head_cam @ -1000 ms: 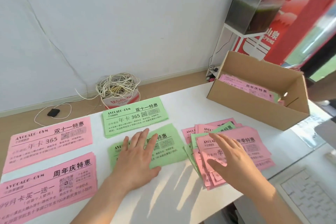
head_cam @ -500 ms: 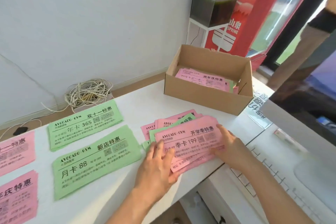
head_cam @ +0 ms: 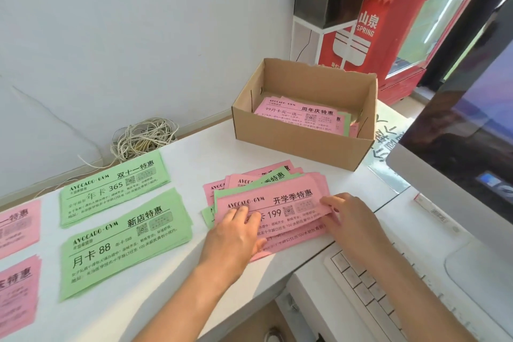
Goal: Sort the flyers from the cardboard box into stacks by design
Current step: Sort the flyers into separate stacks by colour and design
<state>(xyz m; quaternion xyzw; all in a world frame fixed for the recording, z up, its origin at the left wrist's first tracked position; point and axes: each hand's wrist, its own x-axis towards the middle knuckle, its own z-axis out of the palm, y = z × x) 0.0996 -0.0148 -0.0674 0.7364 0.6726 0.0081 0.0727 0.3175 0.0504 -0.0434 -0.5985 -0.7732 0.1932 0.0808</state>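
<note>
top flyer [head_cam: 277, 201]: pink, on my loose pile [head_cam: 291, 241], straight ahead at the near edge of the bench [head_cam: 211, 153], between my hands.
long axis: ran left to right, rising slightly to the right.
left hand [head_cam: 236, 233]: fingers flat, pressing its left end, gripping nothing.
right hand [head_cam: 349, 219]: pinched its right edge; nearer the box [head_cam: 299, 144].
stacks: green stacks [head_cam: 122, 241] lay to my left, pink stacks [head_cam: 16, 223] beyond them; i judged the flyer would travel left.
hidden: lower sheets overlapped, designs mostly covered; pink stacks cut off by the frame; box contents partly behind its wall.
</note>
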